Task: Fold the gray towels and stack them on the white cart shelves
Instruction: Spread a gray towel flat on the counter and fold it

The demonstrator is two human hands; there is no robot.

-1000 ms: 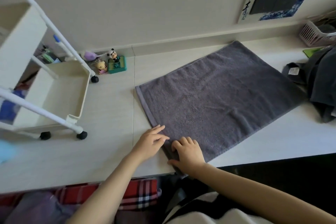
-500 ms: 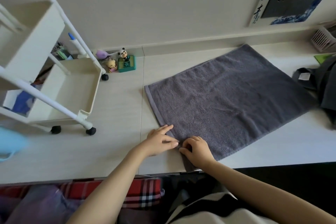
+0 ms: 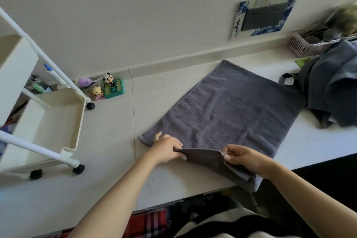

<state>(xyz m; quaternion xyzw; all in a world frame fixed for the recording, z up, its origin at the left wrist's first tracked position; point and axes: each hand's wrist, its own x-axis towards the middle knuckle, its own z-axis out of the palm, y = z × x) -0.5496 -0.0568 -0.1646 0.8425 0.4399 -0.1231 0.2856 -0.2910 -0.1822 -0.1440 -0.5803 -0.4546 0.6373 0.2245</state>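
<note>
**Watch Out for a Crooked Fold**

Lying mostly flat on the table (image 3: 108, 141): one gray towel (image 3: 228, 114), with its near edge lifted up. Held at the left end of that edge by the left hand (image 3: 167, 148), with fingers curled round the cloth. Pinched at the other end by the right hand (image 3: 245, 157), between thumb and fingers. Hanging a little off the table edge, down under the right wrist.

Looks like the start of a fold, with the near edge going over to the far edge by the wall. Not stacked yet.

Could go wrong in a few ways:

- Pulling one side faster than the other. Would make a crooked fold, with corners that do not meet.
- Letting go too soon. Would let the soft cloth flop back down.
- Dragging and not lifting. Would slide the whole towel on the smooth table and bunch it up.
- Forgetting the hanging part. Might tug the cloth down off the table.
- Swinging too far right. Could bump the pile of other gray towels (image 3: 332, 87), just beside the far right corner.

Standing on the table to the left, well apart from the towel: the white cart (image 3: 76, 121). Sitting by the wall between cart and towel: some small toys (image 3: 113, 87). Easy to knock over later, when carrying the folded towel across.
</note>
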